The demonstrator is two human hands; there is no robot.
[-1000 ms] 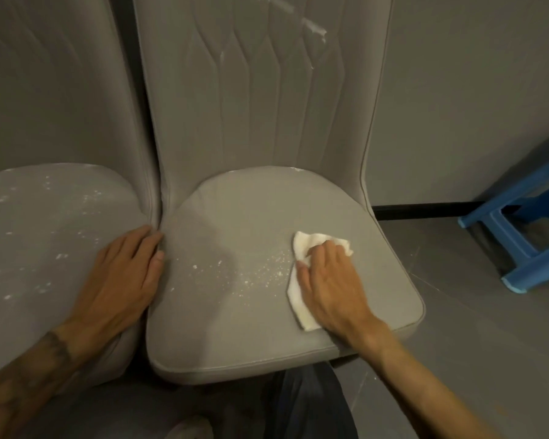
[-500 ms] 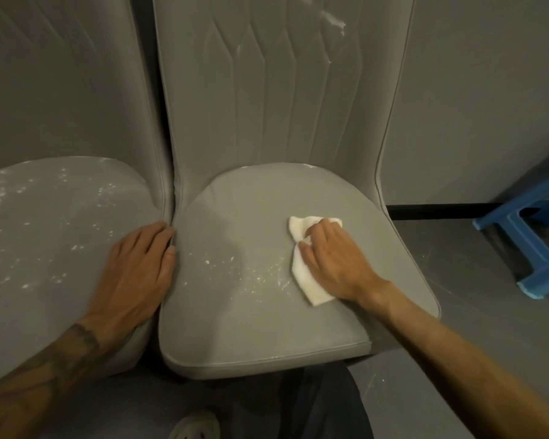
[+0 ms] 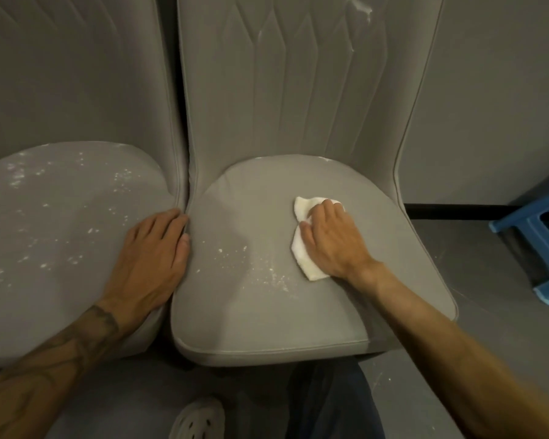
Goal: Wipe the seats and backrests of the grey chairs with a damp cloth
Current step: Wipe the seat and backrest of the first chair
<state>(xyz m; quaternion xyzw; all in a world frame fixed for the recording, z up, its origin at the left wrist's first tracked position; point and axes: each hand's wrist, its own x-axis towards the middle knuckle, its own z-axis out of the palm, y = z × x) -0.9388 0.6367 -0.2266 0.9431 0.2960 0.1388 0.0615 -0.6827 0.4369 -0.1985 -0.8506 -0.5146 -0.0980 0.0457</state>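
Observation:
Two grey padded chairs stand side by side. The right chair's seat [image 3: 251, 312] carries white powdery specks [image 3: 267, 270] left of centre, and its backrest [image 3: 282, 90] has white smears near the top right. My right hand [image 3: 330, 245] holds a white cloth [image 3: 303, 258] down on this seat, fingers curled over its bunched upper part. My left hand [image 3: 152, 258] rests flat on the right edge of the left chair's seat [image 3: 61, 232], which is speckled with white marks all over.
A blue plastic stool [image 3: 539, 242] stands on the grey floor at the right, by the grey wall with its black skirting [image 3: 457, 212]. My leg in dark trousers and a white perforated shoe [image 3: 197, 419] are just in front of the chairs.
My right hand has slid the cloth away from me, up and to the right across the seat. The specks now lie bare to its left. My left hand has stayed put.

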